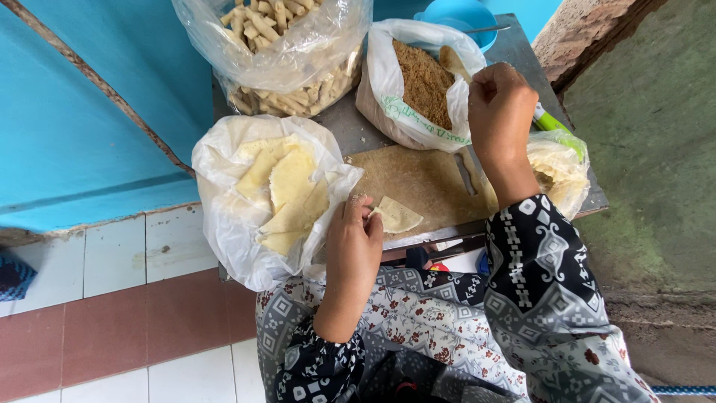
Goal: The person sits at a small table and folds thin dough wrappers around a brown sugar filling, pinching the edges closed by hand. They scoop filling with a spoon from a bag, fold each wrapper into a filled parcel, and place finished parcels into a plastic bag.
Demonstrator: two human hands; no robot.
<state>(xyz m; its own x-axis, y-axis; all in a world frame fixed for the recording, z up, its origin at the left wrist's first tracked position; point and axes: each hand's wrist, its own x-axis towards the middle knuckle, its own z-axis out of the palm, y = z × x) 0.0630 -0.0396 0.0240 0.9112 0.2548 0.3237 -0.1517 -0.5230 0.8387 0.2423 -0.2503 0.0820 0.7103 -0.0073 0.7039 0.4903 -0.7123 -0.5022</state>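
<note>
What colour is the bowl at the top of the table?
The bowl is blue, like the wall; the head view shows it.

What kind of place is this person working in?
Probably a home or small snack-making corner: a low table by a blue wall, bags of thin wrappers, brown filling and finished rolls.

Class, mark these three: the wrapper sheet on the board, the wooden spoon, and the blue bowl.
wrapper sheet (399,215), head view, middle of sheet
wooden spoon (452,61), head view, bowl end
blue bowl (456,13), head view, rim
</note>
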